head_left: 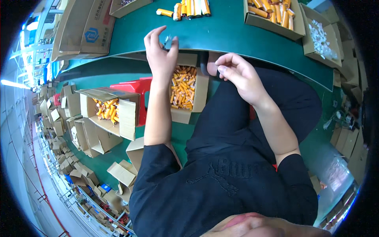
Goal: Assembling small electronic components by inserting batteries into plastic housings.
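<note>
My left hand [161,55] is raised over the near edge of the green table [225,29]. Its thumb and fingers curl around a small clear piece [167,40], too small to name. Beyond it on the tabletop lies a row of orange cylinders [189,8], some with white ends. Over my lap, just off the table edge, is my right hand [242,79]. Thumb and forefinger there come together in a pinch; whatever sits between them, if anything, is too small to make out.
At the table's right stand a carton of orange cylinders [276,17] and a box of small white parts [319,39]. A large carton [85,31] occupies the left end. Below the edge are an open box of orange pieces [183,89], a red stool [144,89] and another filled carton [108,108].
</note>
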`<action>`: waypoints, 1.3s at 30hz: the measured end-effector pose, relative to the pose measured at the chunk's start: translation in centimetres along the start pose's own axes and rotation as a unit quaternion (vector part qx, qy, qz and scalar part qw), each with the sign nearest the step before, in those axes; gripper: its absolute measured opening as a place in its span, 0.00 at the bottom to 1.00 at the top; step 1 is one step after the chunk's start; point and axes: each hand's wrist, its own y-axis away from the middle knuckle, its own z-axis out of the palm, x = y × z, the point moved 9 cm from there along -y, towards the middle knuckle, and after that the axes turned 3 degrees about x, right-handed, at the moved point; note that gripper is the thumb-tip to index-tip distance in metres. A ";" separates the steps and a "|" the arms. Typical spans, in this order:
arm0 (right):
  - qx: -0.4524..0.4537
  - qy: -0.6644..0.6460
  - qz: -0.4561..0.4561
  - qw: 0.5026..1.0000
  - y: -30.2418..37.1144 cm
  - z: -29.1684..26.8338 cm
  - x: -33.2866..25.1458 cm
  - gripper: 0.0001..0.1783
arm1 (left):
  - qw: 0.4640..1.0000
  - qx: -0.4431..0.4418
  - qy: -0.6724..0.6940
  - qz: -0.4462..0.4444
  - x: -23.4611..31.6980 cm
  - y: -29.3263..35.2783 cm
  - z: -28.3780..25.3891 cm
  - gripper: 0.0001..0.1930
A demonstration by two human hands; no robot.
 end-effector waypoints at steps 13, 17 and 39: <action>-0.010 -0.040 0.010 0.999 0.2 0.3 -0.2 0.07 | 0.981 -0.113 -0.154 0.027 -8.2 -9.2 4.3 0.21; -0.020 -0.048 0.034 0.998 0.2 -0.3 0.0 0.07 | 0.986 -0.137 -0.096 0.005 -8.5 -7.6 3.3 0.18; 0.027 -0.035 -0.067 0.997 0.2 -0.7 -0.7 0.20 | 0.486 -0.209 0.779 -0.336 5.7 10.4 7.8 0.20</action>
